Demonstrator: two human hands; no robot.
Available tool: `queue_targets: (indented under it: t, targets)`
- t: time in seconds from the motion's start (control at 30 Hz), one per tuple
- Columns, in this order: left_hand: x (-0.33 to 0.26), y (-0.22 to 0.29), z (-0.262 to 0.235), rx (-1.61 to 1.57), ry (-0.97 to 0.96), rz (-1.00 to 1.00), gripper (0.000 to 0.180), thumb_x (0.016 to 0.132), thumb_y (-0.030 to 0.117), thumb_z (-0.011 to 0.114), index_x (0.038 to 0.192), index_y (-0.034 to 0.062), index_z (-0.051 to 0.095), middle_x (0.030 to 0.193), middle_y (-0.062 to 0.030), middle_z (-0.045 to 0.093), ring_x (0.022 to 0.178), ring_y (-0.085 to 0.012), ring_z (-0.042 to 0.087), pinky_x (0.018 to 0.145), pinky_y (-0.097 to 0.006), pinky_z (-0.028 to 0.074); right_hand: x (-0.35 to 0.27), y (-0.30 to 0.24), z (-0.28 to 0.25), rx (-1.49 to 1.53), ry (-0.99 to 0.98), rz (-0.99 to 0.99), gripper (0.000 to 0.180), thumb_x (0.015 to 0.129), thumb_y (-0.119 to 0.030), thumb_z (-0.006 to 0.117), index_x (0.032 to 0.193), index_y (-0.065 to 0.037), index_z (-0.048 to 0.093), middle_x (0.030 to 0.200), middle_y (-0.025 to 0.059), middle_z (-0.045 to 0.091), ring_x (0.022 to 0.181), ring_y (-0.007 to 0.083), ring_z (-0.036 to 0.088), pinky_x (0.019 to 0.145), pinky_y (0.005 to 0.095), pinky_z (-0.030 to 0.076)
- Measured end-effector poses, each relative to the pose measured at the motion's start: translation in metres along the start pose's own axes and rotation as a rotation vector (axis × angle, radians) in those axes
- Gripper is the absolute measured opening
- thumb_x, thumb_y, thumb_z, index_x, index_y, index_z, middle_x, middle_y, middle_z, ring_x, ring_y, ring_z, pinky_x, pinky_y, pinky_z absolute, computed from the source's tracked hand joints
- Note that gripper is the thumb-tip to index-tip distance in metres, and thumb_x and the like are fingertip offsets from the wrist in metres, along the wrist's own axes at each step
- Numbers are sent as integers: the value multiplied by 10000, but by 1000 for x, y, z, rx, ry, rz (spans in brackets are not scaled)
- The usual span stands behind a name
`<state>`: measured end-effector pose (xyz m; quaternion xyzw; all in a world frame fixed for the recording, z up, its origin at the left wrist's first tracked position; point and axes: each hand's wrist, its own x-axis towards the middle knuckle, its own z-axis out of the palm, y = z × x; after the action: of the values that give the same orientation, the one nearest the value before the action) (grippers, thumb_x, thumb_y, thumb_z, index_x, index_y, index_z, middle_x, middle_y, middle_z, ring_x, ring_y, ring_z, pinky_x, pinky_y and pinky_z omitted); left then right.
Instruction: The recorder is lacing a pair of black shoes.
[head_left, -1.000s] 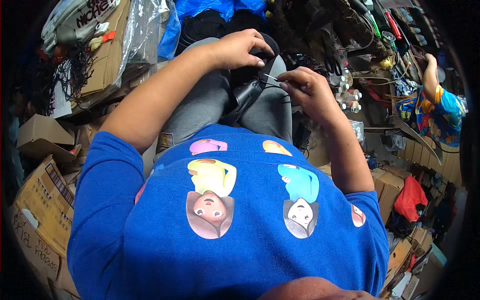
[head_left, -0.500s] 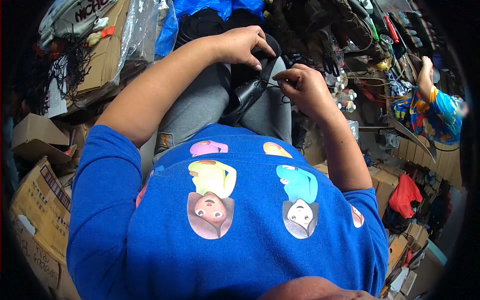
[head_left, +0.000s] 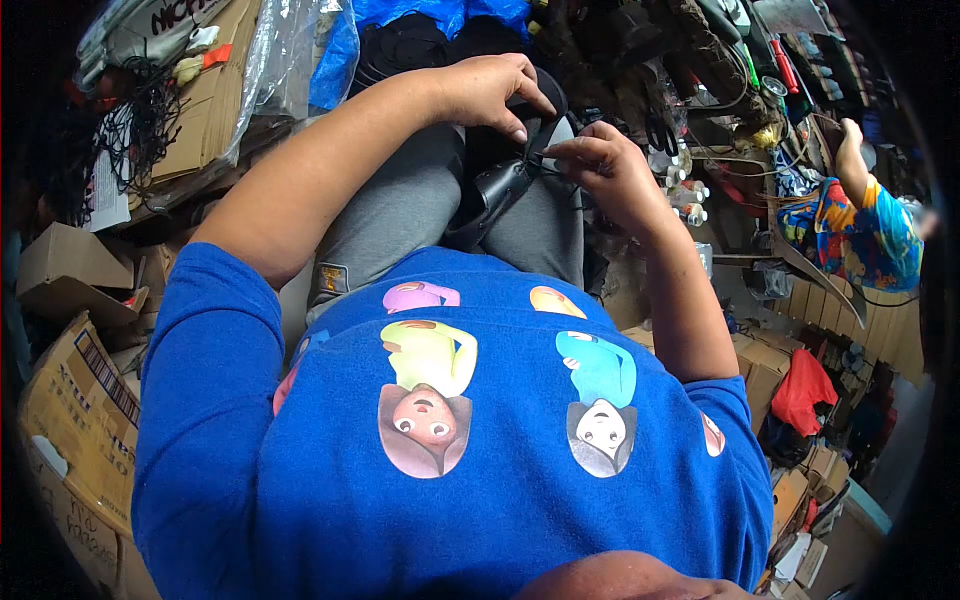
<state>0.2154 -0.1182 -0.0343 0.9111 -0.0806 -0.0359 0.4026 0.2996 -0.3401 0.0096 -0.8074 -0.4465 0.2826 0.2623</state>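
We see a glossy black leather-like shoe (head_left: pixel 497 190) on matt grey cloth trousers (head_left: pixel 400 215), rough brown cardboard boxes (head_left: pixel 75 420), and crinkled clear plastic sheeting (head_left: pixel 285 60).

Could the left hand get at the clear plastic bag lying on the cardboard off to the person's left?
Probably yes. The left hand rests on the black leather piece on the lap, and nothing visibly stands between it and the plastic bag; it would have to leave the piece.

Left hand (head_left: pixel 490 90) rests on a black shoe (head_left: pixel 500 190) in the lap; right hand (head_left: pixel 605 165) pinches at it, grip closed. Cardboard boxes (head_left: pixel 70 400) left, another person's arm (head_left: pixel 860 215) right.
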Motion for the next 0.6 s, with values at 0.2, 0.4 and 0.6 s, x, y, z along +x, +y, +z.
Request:
queue_targets:
  t: [0.2,0.4,0.6]
  targets:
    - [0,-3,1,9,6,27,552,677,122,823,1206,213,695,1165,-92,545,1135,-275,531,1019,-353,427,10,31,7,375,-109,22,194,837,-108,737,1028,-77,740,883,21,604,827,128,598,754,261,482]
    - [-3,-4,8,7,129,22,508,697,50,760,1185,163,679,1173,-114,530,1138,-286,537,1005,-357,441,12,18,28,141,86,-70,168,787,-109,778,938,-59,722,802,33,592,754,144,599,692,281,485]
    - [-42,5,0,131,425,68,410,773,-51,610,1152,99,655,1146,-127,524,1075,-279,568,920,-350,474,-6,6,15,0,100,-108,248,778,-64,740,1020,-120,743,818,81,572,750,228,616,684,323,496]
